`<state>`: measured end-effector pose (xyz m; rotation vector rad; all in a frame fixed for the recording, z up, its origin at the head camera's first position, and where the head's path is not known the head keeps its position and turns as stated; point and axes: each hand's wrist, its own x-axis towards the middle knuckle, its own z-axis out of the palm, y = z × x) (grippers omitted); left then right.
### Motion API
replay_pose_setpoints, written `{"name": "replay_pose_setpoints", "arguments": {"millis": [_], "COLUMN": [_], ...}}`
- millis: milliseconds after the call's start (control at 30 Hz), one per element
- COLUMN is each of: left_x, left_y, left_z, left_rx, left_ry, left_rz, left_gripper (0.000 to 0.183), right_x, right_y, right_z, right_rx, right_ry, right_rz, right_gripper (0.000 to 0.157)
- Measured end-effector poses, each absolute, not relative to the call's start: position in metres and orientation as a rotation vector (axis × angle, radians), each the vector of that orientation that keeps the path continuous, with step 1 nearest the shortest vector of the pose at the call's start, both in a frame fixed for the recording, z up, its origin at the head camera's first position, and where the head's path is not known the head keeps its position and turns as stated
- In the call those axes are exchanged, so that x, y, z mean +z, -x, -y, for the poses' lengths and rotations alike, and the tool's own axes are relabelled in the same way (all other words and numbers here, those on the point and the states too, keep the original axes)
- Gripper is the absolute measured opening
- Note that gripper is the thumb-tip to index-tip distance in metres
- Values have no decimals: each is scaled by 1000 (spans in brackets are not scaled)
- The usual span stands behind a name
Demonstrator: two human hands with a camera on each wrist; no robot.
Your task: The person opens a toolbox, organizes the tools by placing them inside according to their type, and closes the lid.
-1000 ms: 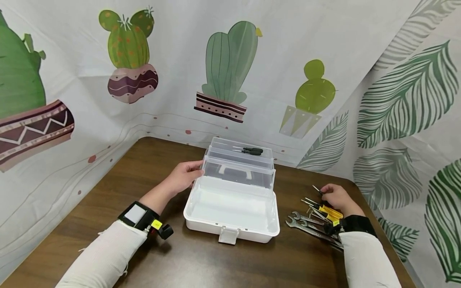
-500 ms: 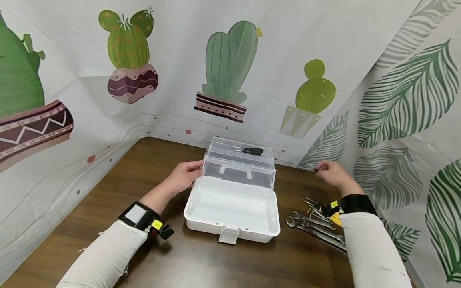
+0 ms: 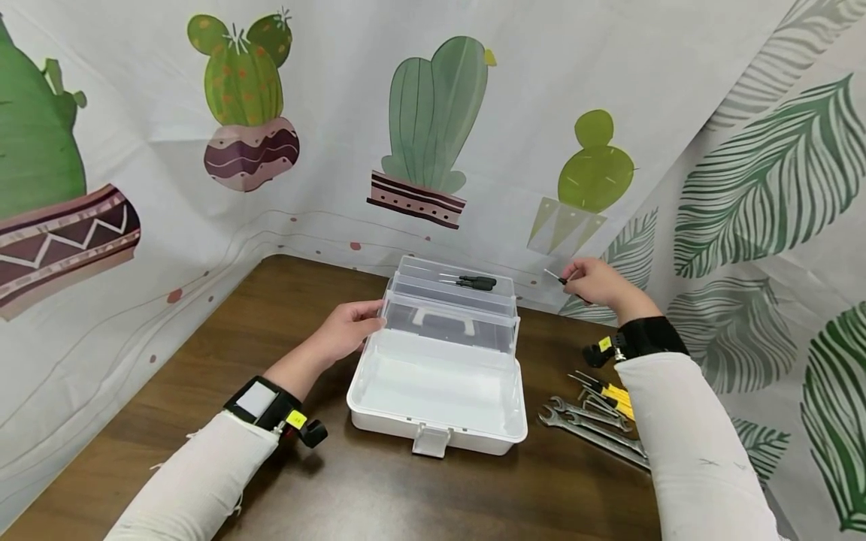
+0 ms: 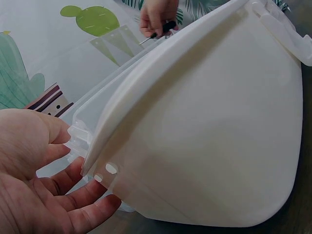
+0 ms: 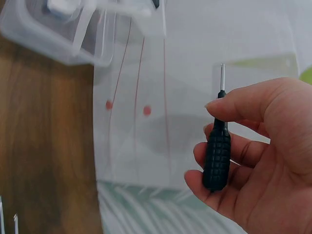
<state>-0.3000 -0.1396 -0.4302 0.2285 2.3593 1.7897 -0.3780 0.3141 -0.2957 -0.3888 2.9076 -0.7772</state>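
Observation:
A white toolbox (image 3: 433, 387) with a translucent lid and raised trays stands open mid-table in the head view. My left hand (image 3: 343, 332) holds the left edge of its raised clear part; in the left wrist view the fingers (image 4: 92, 200) reach to the hinge side. At the table's back right, my right hand (image 3: 598, 284) grips a small screwdriver (image 5: 217, 158) with a black ridged handle, raised above the table and apart from the box. Similar black-handled screwdrivers (image 3: 476, 282) lie in the upper tray.
Right of the box lie several wrenches (image 3: 602, 436), hex keys (image 3: 598, 406) and yellow-handled screwdrivers (image 3: 617, 394), partly hidden by the right sleeve. A cloth printed with cacti (image 3: 436, 113) and leaves hangs along the table's back and right edges.
My right hand has risen from the tool pile with the screwdriver and moved back and left, closer to the raised trays. My left hand and the toolbox have stayed in place.

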Motion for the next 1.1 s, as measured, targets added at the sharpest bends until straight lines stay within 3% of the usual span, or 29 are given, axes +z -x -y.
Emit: {"name": "replay_pose_setpoints", "arguments": {"millis": [533,1100], "left_x": [-424,-429], "left_y": [299,297], "left_z": [142,140], "left_rx": [1791,1786], "left_ry": [-289,-251], "left_rz": [-2361,-2362], "left_gripper": [53,51], "right_x": [-272,-304], "right_y": [400,406], "right_z": [-223,-152], "right_rx": [-608,-508], "right_ry": [604,781], "right_rz": [-2888,-2828], "right_gripper": [23,22]}}
